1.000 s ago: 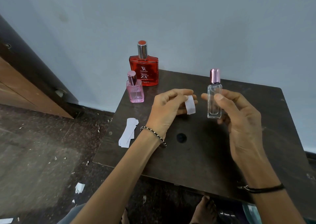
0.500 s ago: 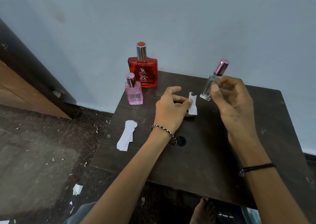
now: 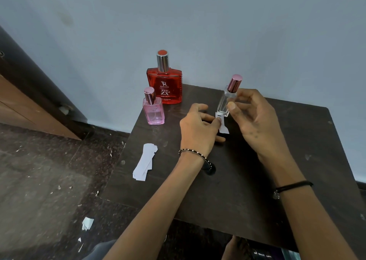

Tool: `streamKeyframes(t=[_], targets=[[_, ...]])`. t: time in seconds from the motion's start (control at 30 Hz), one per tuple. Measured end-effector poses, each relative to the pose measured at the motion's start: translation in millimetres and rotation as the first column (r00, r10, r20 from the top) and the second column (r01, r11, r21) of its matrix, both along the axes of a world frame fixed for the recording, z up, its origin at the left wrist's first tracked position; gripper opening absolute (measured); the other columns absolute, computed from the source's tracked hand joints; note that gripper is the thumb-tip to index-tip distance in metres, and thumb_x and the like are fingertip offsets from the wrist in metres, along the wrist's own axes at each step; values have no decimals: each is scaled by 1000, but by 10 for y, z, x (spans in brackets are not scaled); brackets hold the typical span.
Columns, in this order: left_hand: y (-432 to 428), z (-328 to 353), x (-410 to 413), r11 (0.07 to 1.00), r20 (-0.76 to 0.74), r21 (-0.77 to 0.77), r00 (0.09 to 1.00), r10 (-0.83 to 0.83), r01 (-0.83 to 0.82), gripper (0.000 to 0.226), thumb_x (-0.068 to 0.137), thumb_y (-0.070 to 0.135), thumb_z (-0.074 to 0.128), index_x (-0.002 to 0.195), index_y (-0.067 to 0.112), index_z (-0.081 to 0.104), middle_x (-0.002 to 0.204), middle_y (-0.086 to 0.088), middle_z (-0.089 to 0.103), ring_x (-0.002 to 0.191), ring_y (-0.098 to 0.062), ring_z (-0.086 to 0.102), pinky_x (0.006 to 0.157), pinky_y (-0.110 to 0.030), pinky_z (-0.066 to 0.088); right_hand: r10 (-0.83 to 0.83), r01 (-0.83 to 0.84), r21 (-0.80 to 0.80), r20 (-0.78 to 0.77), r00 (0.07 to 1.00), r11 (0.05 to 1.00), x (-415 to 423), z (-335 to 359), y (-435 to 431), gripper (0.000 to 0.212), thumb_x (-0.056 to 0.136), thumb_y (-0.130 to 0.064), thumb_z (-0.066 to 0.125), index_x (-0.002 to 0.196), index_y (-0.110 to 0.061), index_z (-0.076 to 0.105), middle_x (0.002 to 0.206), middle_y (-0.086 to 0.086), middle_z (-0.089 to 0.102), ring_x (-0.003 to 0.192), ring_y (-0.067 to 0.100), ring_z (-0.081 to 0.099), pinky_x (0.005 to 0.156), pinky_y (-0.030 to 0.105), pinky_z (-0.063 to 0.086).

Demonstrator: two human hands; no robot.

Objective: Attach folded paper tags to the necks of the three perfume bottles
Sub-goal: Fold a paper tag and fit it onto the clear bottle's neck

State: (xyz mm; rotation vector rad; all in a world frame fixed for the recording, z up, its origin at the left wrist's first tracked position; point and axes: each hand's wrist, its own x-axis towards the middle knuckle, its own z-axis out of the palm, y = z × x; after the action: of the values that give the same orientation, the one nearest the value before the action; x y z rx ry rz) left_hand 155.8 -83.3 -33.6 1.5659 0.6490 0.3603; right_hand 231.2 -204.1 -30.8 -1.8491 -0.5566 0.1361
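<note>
My right hand (image 3: 255, 119) holds a slim clear bottle (image 3: 225, 101) with a pink metallic cap, tilted a little to the right above the dark table (image 3: 237, 180). My left hand (image 3: 198, 129) pinches a small white paper tag (image 3: 222, 126) just under the bottle's base; the tag's notched top touches the base. A large red bottle (image 3: 165, 85) and a small pink bottle (image 3: 153, 109) stand upright at the table's back left corner. A stack of white paper tags (image 3: 144, 163) lies near the left edge.
The table stands against a pale blue wall (image 3: 198, 22). A wooden cabinet (image 3: 23, 105) is at the left. Paper scraps (image 3: 87, 223) litter the dark floor. A round hole (image 3: 211, 170) sits in the tabletop by my left wrist. A bare foot (image 3: 237, 248) shows below the table's front edge.
My right hand has brought the clear bottle down and closer to upright. The tag in my left hand has come up against the bottle's base.
</note>
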Motion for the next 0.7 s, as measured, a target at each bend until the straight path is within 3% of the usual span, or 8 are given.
streamKeyframes(t=[0.17, 0.4, 0.57, 0.7], targets=[[6, 5, 8, 1000, 6, 9, 1000, 3, -3, 41, 89, 0, 71, 126, 6, 53, 75, 4, 65, 39, -7, 66, 42, -18, 54, 25, -25, -38, 9, 1000, 999, -34, -25, 20, 29, 98, -33, 67, 127, -32, 59, 120, -14, 69, 111, -4, 67, 92, 19, 52], [36, 4, 4, 1000, 10, -12, 1000, -14, 14, 38, 91, 1, 69, 125, 6, 54, 72, 8, 65, 43, -7, 68, 48, -22, 59, 33, -33, -62, 0, 999, 998, -28, -48, 0, 32, 98, -33, 67, 129, -32, 59, 124, -14, 69, 113, -5, 66, 94, 22, 52], [106, 38, -3, 992, -3, -121, 999, -44, 43, 28, 99, 8, 59, 126, 5, 55, 100, -13, 67, 63, -12, 73, 56, -28, 63, 30, -30, -41, -3, 1000, 999, -45, -51, 11, 33, 98, -36, 68, 129, -31, 59, 122, -14, 70, 112, -6, 66, 93, 19, 52], [174, 29, -18, 986, -13, -125, 993, -117, 114, 38, 88, 6, 71, 123, 9, 56, 94, -6, 68, 63, -9, 75, 63, -35, 65, 26, -26, -36, 2, 1000, 999, -52, -49, 16, 32, 98, -35, 68, 128, -31, 60, 121, -15, 70, 112, -5, 67, 93, 20, 53]])
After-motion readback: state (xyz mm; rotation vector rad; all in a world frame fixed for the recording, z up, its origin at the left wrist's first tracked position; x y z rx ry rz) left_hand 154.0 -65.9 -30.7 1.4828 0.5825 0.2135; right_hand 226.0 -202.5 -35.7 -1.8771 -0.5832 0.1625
